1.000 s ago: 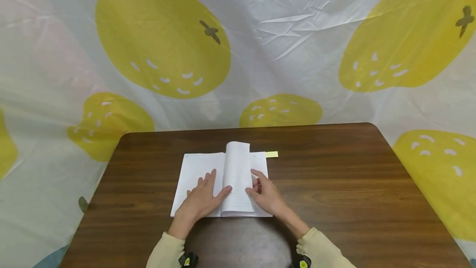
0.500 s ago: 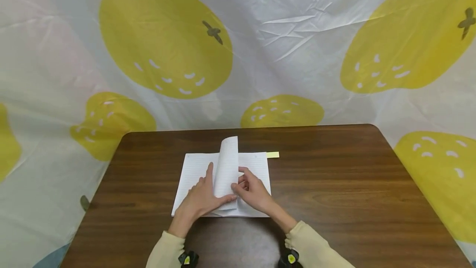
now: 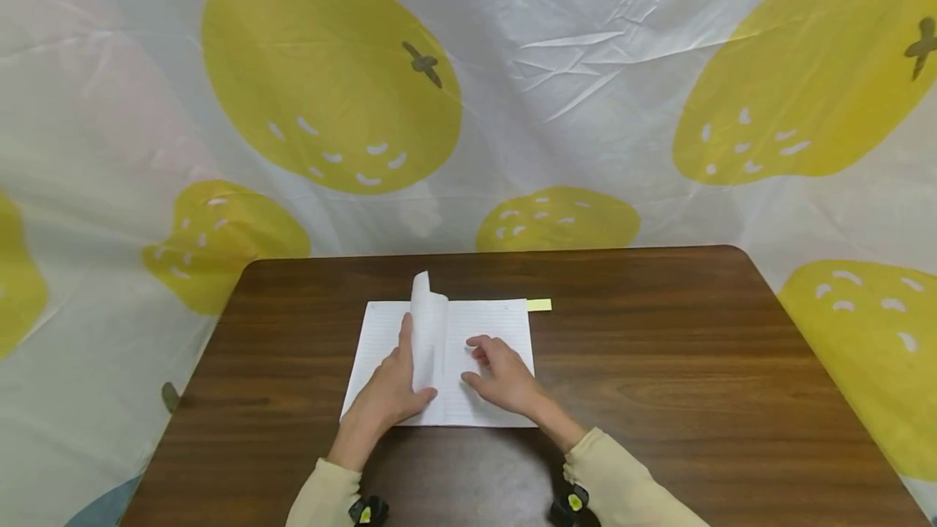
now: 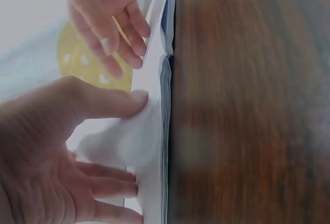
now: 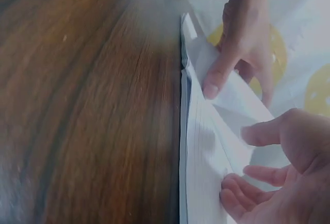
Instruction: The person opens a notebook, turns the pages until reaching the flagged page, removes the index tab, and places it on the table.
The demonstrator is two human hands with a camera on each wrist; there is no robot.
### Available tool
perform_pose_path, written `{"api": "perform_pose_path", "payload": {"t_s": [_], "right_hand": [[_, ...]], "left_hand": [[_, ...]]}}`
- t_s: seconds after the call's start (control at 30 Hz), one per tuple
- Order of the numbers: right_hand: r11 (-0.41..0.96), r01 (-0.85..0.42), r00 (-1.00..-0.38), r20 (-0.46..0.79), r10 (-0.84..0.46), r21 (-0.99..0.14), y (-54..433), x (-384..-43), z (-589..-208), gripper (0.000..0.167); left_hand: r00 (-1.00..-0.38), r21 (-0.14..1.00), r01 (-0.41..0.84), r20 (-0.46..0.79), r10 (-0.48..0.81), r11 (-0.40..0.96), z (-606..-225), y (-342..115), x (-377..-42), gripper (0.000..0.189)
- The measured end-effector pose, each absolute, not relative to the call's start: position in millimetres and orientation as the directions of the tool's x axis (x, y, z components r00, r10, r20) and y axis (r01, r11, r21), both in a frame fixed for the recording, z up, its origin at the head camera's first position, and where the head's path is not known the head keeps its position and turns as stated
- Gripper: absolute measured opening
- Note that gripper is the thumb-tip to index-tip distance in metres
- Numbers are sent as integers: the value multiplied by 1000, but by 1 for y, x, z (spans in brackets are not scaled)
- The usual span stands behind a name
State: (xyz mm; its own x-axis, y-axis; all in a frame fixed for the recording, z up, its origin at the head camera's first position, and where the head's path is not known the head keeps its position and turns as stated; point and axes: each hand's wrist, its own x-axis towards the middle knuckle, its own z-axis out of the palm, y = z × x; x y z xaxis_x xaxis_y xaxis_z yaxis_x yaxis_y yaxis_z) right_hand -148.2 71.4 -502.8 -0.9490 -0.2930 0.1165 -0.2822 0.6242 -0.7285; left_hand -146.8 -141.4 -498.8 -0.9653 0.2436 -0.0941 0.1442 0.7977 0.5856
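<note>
An open lined notebook (image 3: 489, 397) lies on the table, with a yellow sticky tab (image 3: 539, 305) jutting from its upper right edge. Near the spine, a lifted page (image 3: 424, 332) stands curled up and leans left. My left hand (image 3: 388, 390) rests on the notebook's left side, thumb spread from the fingers, and the lifted page stands between them. In the left wrist view the left thumb touches the paper. Over the right-hand page is my right hand (image 3: 505, 379), its fingers loosely bent and holding nothing. The right wrist view shows its fingertips (image 5: 231, 185) close to the paper.
The brown wooden table (image 3: 695, 364) extends on both sides of the notebook. A curtain (image 3: 468, 104) printed with large yellow fruit hangs behind its far edge. Dark wrist devices (image 3: 573, 503) sit at both cream sleeves.
The lifted page has swung from the right across to the left, toward my left hand. My right hand followed it left, then let go of it. The left hand stayed nearly in place.
</note>
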Motion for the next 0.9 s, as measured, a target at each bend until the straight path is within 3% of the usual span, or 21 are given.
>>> {"api": "perform_pose_path", "payload": {"t_s": [0.27,0.57,0.77,0.9], "right_hand": [[709,-330,-930,88,-356,-623,78,-152,-499,64],[755,-345,-925,67,-374,-558,84,-162,-499,71],[795,-341,-931,63,-360,-502,86,-172,-499,72],[798,-347,-928,60,-367,-492,87,-176,-497,71]], "left_hand": [[-975,551,95,-118,190,829,-498,-146,-144,118],[-988,563,90,-54,146,821,-502,-148,-142,110],[-985,515,81,-88,147,853,-501,-147,-137,77],[-985,434,141,-32,171,890,-502,-145,-134,50]]}}
